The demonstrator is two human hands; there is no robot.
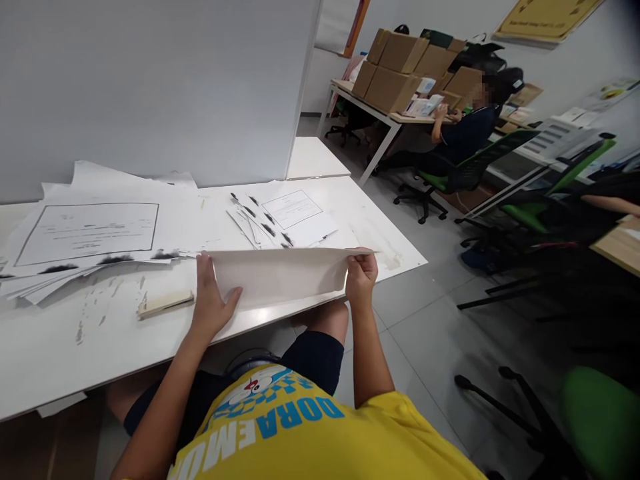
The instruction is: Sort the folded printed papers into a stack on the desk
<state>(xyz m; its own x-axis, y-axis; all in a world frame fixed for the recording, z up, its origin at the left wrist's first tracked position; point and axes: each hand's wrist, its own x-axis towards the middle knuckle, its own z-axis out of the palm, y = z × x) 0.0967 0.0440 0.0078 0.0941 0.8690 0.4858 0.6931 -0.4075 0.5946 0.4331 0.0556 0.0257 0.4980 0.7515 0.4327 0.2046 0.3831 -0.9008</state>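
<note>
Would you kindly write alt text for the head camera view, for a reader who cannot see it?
A person's right hand grips the right end of a white paper sheet at a white table, the left hand at its other end. Printed sheets with black smudges lie beyond and to the left.

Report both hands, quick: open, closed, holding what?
Left hand: open, thumb spread, at the white paper's left end.
Right hand: closed, gripping the paper's right end.
</note>
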